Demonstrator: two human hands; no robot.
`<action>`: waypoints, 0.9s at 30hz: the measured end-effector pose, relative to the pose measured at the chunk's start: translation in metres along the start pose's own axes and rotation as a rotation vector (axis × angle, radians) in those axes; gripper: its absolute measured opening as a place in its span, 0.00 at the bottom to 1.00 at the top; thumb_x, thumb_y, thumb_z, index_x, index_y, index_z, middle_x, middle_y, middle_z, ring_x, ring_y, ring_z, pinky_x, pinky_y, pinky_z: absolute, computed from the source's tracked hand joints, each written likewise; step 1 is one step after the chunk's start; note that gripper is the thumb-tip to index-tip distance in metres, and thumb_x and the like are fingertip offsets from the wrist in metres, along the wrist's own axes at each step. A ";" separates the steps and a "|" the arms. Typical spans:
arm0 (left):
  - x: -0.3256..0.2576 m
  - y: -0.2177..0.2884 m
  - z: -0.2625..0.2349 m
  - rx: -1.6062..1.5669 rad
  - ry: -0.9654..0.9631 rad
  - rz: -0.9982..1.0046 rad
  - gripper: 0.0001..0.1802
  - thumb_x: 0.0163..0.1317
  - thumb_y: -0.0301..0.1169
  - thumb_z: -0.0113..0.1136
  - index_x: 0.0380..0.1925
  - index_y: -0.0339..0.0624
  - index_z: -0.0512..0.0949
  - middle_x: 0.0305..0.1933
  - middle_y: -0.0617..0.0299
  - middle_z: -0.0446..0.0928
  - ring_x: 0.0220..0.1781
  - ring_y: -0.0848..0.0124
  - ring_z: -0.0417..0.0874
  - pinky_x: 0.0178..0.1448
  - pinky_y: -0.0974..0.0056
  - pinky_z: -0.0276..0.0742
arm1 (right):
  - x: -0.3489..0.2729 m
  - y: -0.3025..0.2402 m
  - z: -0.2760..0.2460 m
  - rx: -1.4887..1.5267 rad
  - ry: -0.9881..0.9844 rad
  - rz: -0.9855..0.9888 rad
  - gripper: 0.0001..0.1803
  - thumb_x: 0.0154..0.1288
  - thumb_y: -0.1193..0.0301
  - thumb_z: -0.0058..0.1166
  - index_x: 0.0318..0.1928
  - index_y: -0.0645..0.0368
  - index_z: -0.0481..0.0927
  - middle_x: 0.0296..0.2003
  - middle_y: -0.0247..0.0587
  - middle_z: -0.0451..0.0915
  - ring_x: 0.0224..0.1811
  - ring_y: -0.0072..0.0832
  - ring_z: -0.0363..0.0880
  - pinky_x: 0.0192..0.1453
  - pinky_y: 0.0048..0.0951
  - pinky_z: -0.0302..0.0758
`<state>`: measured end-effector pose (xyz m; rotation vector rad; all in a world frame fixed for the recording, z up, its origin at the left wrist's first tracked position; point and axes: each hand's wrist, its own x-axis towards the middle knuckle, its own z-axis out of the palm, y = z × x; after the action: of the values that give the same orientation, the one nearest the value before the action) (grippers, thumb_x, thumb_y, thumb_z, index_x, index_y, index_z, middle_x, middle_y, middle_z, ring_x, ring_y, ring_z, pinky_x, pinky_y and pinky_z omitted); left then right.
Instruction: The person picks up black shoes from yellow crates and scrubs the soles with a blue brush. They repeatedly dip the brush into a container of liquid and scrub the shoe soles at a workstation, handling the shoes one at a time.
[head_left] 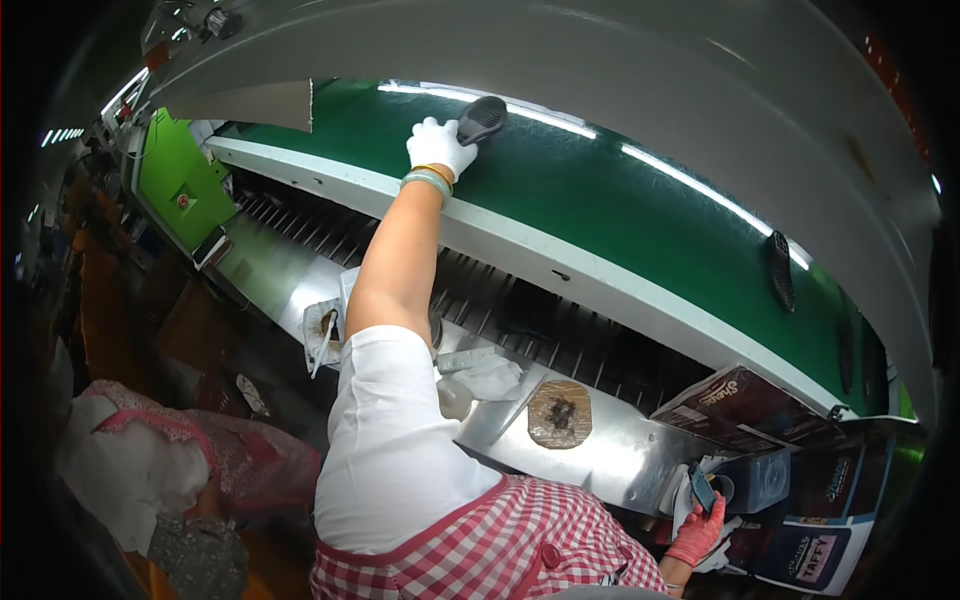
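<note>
My left hand, in a white glove, reaches over the green conveyor belt. Its fingers are closed on the near end of a black shoe sole, whose ridged tread faces up. Low at the right is my right hand in a pink glove. Between its fingers it grips a small flat blue-grey piece, whose kind I cannot make out. Close by stand a dark cup and a clear plastic container.
Another black sole lies farther right on the belt. A metal ledge carries a stained brown pad and crumpled white cloth. Cardboard boxes stand at the right. A person in a pink apron is at the left.
</note>
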<state>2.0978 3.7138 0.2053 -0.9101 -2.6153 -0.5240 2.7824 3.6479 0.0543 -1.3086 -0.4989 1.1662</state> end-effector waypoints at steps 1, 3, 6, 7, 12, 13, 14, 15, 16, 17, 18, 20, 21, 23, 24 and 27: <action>0.002 -0.012 0.003 0.077 -0.089 -0.059 0.34 0.48 0.55 0.60 0.55 0.55 0.73 0.53 0.52 0.70 0.55 0.56 0.71 0.58 0.57 0.70 | -0.002 0.000 0.006 0.001 0.001 0.008 0.17 0.65 0.58 0.51 0.47 0.57 0.74 0.32 0.29 0.76 0.20 0.14 0.66 0.17 0.13 0.58; 0.000 -0.020 0.010 -0.094 -0.177 -0.158 0.36 0.48 0.57 0.60 0.57 0.55 0.71 0.54 0.51 0.69 0.55 0.56 0.74 0.57 0.58 0.72 | -0.001 0.004 0.012 0.012 -0.064 -0.013 0.17 0.65 0.59 0.51 0.48 0.57 0.74 0.31 0.29 0.76 0.20 0.14 0.67 0.18 0.13 0.59; 0.006 -0.029 0.015 -0.105 -0.186 -0.068 0.37 0.46 0.55 0.62 0.57 0.56 0.71 0.55 0.50 0.68 0.53 0.58 0.76 0.55 0.59 0.74 | -0.004 0.008 0.025 0.017 -0.084 -0.015 0.17 0.66 0.60 0.50 0.48 0.58 0.74 0.30 0.28 0.75 0.21 0.14 0.67 0.19 0.12 0.58; 0.007 -0.032 0.016 -0.087 -0.177 -0.024 0.36 0.45 0.54 0.63 0.57 0.57 0.71 0.55 0.50 0.67 0.52 0.58 0.77 0.55 0.59 0.75 | -0.005 0.007 0.029 0.016 -0.080 -0.012 0.17 0.66 0.60 0.50 0.48 0.58 0.74 0.30 0.27 0.75 0.21 0.14 0.67 0.19 0.12 0.58; -0.008 -0.029 0.013 -0.440 -0.099 -0.103 0.36 0.39 0.49 0.64 0.53 0.50 0.75 0.48 0.46 0.74 0.51 0.55 0.77 0.56 0.60 0.73 | -0.008 0.002 0.031 -0.012 -0.111 0.009 0.16 0.65 0.60 0.51 0.46 0.56 0.76 0.30 0.25 0.76 0.22 0.14 0.67 0.20 0.11 0.57; -0.019 -0.029 0.004 -0.659 -0.105 -0.106 0.35 0.38 0.49 0.64 0.51 0.48 0.77 0.45 0.45 0.78 0.49 0.56 0.79 0.57 0.61 0.73 | -0.008 0.000 0.030 -0.012 -0.133 0.019 0.15 0.65 0.60 0.51 0.46 0.56 0.76 0.30 0.25 0.76 0.22 0.14 0.67 0.20 0.11 0.57; -0.026 -0.028 0.005 -0.728 -0.010 -0.086 0.35 0.38 0.49 0.65 0.49 0.45 0.78 0.43 0.46 0.80 0.49 0.57 0.80 0.57 0.62 0.72 | -0.007 0.001 0.029 -0.012 -0.159 0.031 0.15 0.65 0.60 0.51 0.46 0.56 0.76 0.31 0.25 0.76 0.23 0.14 0.67 0.20 0.11 0.57; -0.045 -0.017 -0.007 -0.896 -0.038 -0.054 0.35 0.39 0.49 0.65 0.49 0.43 0.77 0.45 0.46 0.79 0.49 0.57 0.79 0.55 0.62 0.72 | 0.003 0.001 0.018 -0.024 -0.172 0.023 0.17 0.66 0.61 0.49 0.50 0.55 0.74 0.29 0.24 0.75 0.23 0.14 0.67 0.21 0.11 0.57; -0.061 -0.013 -0.015 -1.025 -0.063 -0.011 0.34 0.40 0.46 0.66 0.48 0.41 0.77 0.46 0.48 0.79 0.49 0.58 0.80 0.55 0.63 0.72 | 0.015 0.002 0.008 -0.004 -0.209 0.013 0.16 0.66 0.60 0.49 0.50 0.55 0.74 0.30 0.26 0.76 0.23 0.14 0.69 0.20 0.11 0.59; -0.088 -0.002 -0.030 -1.202 -0.128 -0.047 0.31 0.42 0.42 0.68 0.48 0.39 0.77 0.42 0.53 0.80 0.43 0.65 0.81 0.47 0.66 0.75 | 0.026 0.003 -0.003 0.017 -0.240 0.005 0.16 0.67 0.60 0.48 0.50 0.55 0.73 0.32 0.29 0.76 0.24 0.14 0.70 0.19 0.12 0.61; -0.120 0.010 -0.052 -1.419 -0.241 -0.052 0.31 0.45 0.38 0.68 0.50 0.38 0.75 0.38 0.59 0.79 0.37 0.73 0.79 0.38 0.70 0.75 | 0.037 0.004 -0.014 0.040 -0.264 -0.003 0.16 0.67 0.60 0.48 0.50 0.55 0.73 0.33 0.31 0.77 0.24 0.15 0.71 0.18 0.12 0.62; -0.174 0.012 -0.077 -1.587 -0.434 0.030 0.32 0.50 0.36 0.66 0.55 0.37 0.71 0.40 0.60 0.78 0.35 0.76 0.77 0.32 0.73 0.73 | 0.047 0.003 -0.023 0.050 -0.318 -0.008 0.17 0.69 0.61 0.45 0.54 0.53 0.71 0.33 0.32 0.76 0.27 0.15 0.72 0.19 0.11 0.63; -0.205 0.018 -0.081 -1.702 -0.443 0.105 0.31 0.51 0.34 0.65 0.56 0.36 0.70 0.42 0.60 0.78 0.38 0.75 0.78 0.37 0.72 0.75 | 0.049 0.004 -0.028 0.057 -0.354 -0.061 0.18 0.69 0.62 0.44 0.55 0.53 0.70 0.33 0.32 0.75 0.28 0.14 0.72 0.19 0.11 0.64; -0.264 0.020 -0.081 -1.823 -0.692 0.082 0.31 0.50 0.27 0.65 0.57 0.36 0.69 0.47 0.59 0.77 0.47 0.72 0.78 0.54 0.69 0.73 | 0.050 0.001 -0.031 0.040 -0.405 -0.117 0.19 0.69 0.65 0.41 0.58 0.52 0.68 0.34 0.32 0.74 0.30 0.14 0.72 0.20 0.09 0.66; -0.295 0.022 -0.086 -1.820 -0.783 0.133 0.33 0.50 0.25 0.65 0.59 0.37 0.67 0.50 0.58 0.75 0.50 0.72 0.77 0.59 0.68 0.70 | 0.057 -0.001 -0.030 0.036 -0.410 -0.087 0.19 0.69 0.65 0.41 0.58 0.51 0.68 0.34 0.32 0.74 0.29 0.14 0.72 0.21 0.08 0.66; -0.384 0.047 -0.071 -1.855 -1.176 0.018 0.31 0.51 0.20 0.61 0.59 0.39 0.68 0.50 0.60 0.75 0.50 0.74 0.77 0.58 0.68 0.71 | 0.111 -0.001 -0.065 0.064 -0.493 -0.052 0.18 0.69 0.65 0.41 0.58 0.49 0.69 0.33 0.31 0.73 0.28 0.14 0.71 0.22 0.09 0.67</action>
<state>2.4267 3.5150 0.1202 -2.0002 -1.9596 -3.4362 2.8813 3.7131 0.0041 -0.9415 -0.8386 1.4523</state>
